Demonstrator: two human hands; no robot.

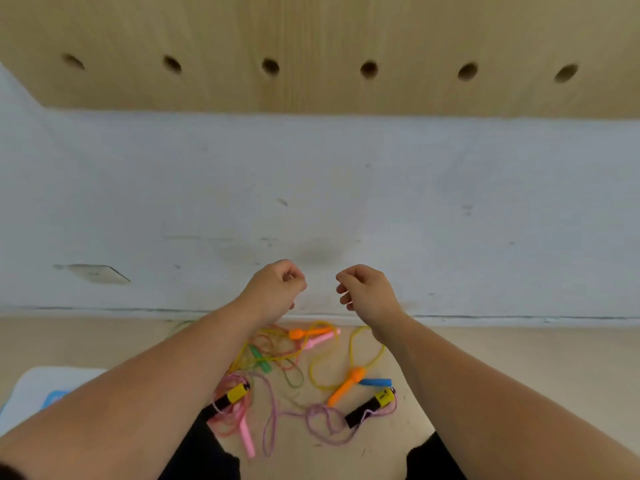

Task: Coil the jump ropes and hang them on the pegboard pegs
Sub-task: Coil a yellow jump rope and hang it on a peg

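Several jump ropes lie tangled on the pale floor between my knees. A yellow rope with an orange handle loops on the right beside a blue handle. A purple cord joins two black-and-yellow handles. Pink handles and a green handle sit in the heap. My left hand and right hand hover side by side above the ropes, in front of the wall. The left hand's fingers are curled in against the thumb, the right hand's hang loosely curled, and neither holds anything. The wooden pegboard above shows a row of holes without pegs.
A white wall runs from the pegboard's lower edge down to the floor. A small flat plate sits on the wall at the left. A white and blue object lies on the floor at the lower left.
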